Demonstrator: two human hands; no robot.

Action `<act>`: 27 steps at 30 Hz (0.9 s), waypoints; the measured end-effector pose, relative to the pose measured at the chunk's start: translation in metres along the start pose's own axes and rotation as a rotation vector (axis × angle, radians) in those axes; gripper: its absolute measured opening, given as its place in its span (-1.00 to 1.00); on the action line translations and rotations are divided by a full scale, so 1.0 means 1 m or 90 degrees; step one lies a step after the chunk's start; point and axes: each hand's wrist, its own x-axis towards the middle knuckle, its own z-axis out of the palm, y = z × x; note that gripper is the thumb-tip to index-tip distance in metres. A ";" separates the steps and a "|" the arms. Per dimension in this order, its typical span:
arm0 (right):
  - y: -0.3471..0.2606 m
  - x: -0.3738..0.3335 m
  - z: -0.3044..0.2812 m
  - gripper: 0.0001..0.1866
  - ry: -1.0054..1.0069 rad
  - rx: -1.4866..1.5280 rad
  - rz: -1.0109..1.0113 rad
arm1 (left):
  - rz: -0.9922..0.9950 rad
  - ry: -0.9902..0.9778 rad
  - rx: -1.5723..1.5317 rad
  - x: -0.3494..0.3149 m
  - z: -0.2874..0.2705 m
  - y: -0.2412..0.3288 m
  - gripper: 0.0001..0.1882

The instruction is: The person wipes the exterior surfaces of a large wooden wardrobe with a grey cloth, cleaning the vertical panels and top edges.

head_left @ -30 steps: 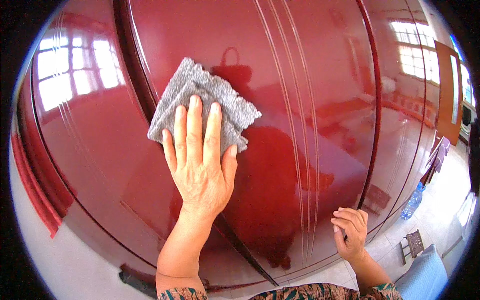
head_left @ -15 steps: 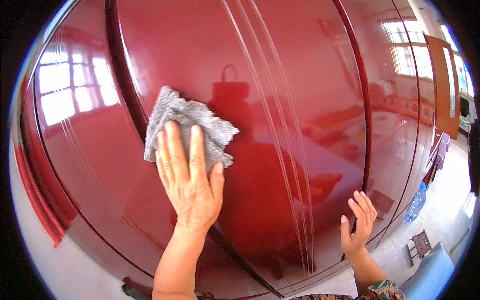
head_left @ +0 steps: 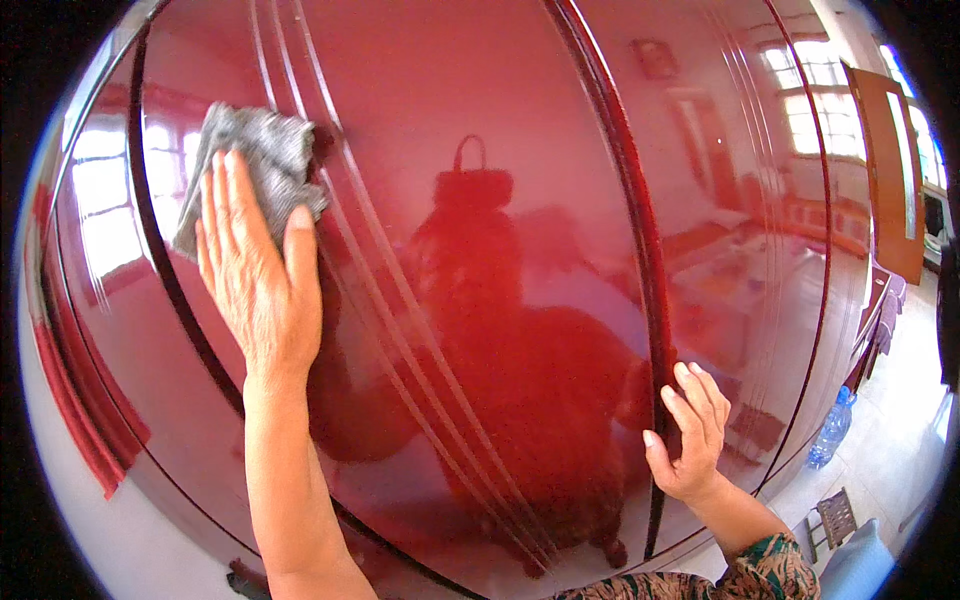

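Note:
My left hand (head_left: 262, 270) lies flat on a crumpled grey cloth (head_left: 262, 140), pressing it to a glossy dark-red wardrobe door (head_left: 450, 60). Its fingers stretch over the cloth and the thumb stands out to the right. The cloth spans the area between a dark door edge and three pale grooves, overlapping the grooves at its right. At the lower right, my right hand (head_left: 692, 430) is raised with its fingers apart and holds nothing. It hovers by another dark door edge; whether it touches the surface I cannot tell.
To the right, a blue-tinted plastic bottle (head_left: 832, 430) stands on the pale floor, with a small dark stool (head_left: 832, 520) and a light-blue item (head_left: 860, 565) nearer. A brown door (head_left: 888, 170) stands farther back. Red fabric (head_left: 85, 400) hangs at the left.
The wardrobe's edges and grooves appear farther left in the picture. My left hand has slid the cloth up and left in view, toward the grooves. My right hand remains open.

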 end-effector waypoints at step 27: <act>0.031 -0.017 -0.005 -0.53 -0.031 0.234 -0.031 | 0.170 -0.411 -0.223 -0.344 -0.093 0.162 -0.36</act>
